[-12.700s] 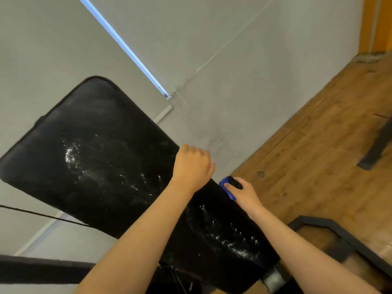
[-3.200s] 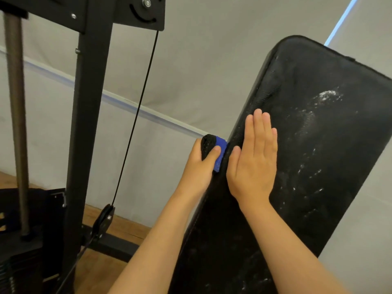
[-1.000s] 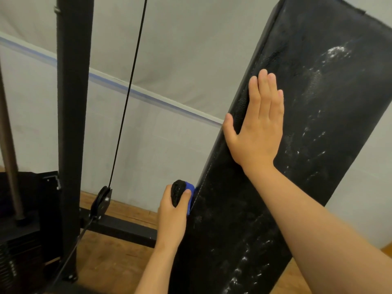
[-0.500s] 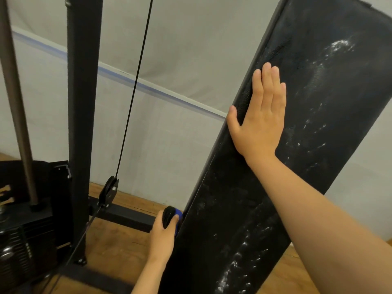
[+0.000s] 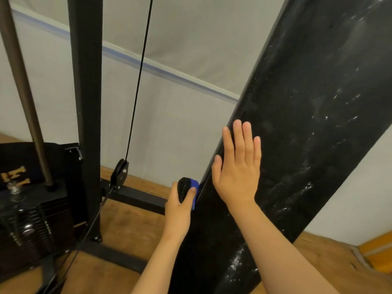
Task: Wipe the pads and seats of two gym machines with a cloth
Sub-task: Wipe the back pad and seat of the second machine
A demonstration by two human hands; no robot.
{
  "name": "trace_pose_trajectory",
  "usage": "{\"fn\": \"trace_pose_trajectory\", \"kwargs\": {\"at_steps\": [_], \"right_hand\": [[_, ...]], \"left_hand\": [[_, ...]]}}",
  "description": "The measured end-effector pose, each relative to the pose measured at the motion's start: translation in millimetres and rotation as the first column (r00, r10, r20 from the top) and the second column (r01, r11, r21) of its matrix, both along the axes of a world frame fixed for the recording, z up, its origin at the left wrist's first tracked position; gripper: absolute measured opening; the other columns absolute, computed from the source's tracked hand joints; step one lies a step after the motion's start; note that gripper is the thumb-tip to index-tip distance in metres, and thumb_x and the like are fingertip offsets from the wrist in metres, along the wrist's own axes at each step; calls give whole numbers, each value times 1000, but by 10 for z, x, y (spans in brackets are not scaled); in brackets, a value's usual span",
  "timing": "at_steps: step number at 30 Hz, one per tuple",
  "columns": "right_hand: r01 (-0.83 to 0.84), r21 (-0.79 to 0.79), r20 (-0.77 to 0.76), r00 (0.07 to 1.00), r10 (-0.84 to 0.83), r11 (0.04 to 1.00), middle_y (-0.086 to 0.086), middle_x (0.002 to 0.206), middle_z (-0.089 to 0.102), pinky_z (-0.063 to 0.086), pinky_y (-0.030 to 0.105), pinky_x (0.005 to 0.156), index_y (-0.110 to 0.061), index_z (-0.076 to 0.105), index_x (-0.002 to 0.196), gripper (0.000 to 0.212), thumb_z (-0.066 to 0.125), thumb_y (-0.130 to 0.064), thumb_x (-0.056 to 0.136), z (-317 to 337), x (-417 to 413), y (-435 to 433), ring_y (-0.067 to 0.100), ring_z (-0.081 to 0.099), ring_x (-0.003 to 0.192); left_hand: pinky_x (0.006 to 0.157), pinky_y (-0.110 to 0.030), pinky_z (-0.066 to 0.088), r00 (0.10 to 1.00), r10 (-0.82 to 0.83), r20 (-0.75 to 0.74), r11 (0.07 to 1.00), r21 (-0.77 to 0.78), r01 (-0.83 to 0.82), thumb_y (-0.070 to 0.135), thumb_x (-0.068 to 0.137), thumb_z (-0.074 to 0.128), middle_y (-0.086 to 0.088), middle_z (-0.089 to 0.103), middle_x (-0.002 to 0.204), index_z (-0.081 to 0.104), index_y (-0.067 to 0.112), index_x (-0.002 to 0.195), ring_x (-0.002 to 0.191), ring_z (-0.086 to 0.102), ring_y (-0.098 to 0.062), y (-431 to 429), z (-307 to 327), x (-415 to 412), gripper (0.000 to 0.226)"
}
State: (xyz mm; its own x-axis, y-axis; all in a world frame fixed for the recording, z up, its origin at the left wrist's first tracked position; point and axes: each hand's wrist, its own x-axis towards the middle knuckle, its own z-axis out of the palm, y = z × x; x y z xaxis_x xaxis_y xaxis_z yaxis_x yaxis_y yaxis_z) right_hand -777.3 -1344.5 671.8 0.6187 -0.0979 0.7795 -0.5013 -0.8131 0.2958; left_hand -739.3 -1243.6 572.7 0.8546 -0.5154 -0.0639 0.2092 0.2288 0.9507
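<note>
**Pad wipe in progress: cloth at the left side edge**

The long black pad (image 5: 307, 145) is standing tilted across the right half of the view. Its face is carrying white streaks and specks. The pale wall (image 5: 191, 39) is filling the background behind it, and the wooden floor (image 5: 131, 225) is showing below.

At left, the machine's black upright post (image 5: 87, 102) is rising out of frame. The weight stack (image 5: 27, 230) is sitting beside its base, and a brown guide rod (image 5: 23, 92) is running down into the stack. A thin black cable (image 5: 139, 81) is dropping to a small pulley (image 5: 119, 172) near the floor.

Your right hand (image 5: 237, 172) is lying flat on the pad's face, near its left edge. Its 4 fingers are straight and close together, the thumb is spread toward the seam, and it is holding nothing.

Your left hand (image 5: 180, 211) is working lower, just left of the pad, with fingers and thumb curled round the cloth (image 5: 188, 190). The cloth, a bunched blue and black wad, is pressing against the pad's left side edge, just below your right thumb.
</note>
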Motion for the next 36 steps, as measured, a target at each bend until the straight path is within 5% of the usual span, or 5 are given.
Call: {"fn": "trace_pose_trajectory", "kwargs": {"at_steps": [5,13,24,28,36], "right_hand": [[-13,-29,11,1000,13,999,14,156,12,5,45,120,-10,19,150,62,41,-25,94,-68,16,5,29,7,147],[-10,-52,24,1000,11,999,15,155,14,7,45,120,-11,32,148,55,37,-27,95,-78,11,-7,31,12,145],[-26,-90,51,998,30,996,22,152,28,14,49,119,-11,44,142,49,40,-24,94,-80,34,-26,36,19,143],[-26,-98,53,998,31,995,22,151,29,12,48,119,-11,45,141,49,40,-24,94,-106,37,-12,36,20,142],[-39,-111,67,997,47,993,21,151,28,12,48,119,-12,46,140,48,39,-25,94,-113,47,-24,36,19,142]], "left_hand": [[103,-31,37,990,33,-138,982,187,-6,28,96,53,12,53,125,47,24,131,125,47,-13,226,-631,-202,36],[94,-35,48,985,-12,-170,999,28,17,21,96,54,3,67,99,61,25,102,98,63,-14,159,-453,-124,11],[90,-24,45,985,35,-167,997,76,-23,26,95,56,15,62,107,57,33,111,102,56,0,166,-696,-197,18],[101,-41,45,979,9,-206,982,188,31,28,93,57,5,64,114,58,21,120,112,58,-14,295,-1002,-242,28],[103,-42,43,965,-2,-263,992,124,35,25,93,58,3,65,115,59,21,121,112,58,-14,245,-1030,-151,29]]}}
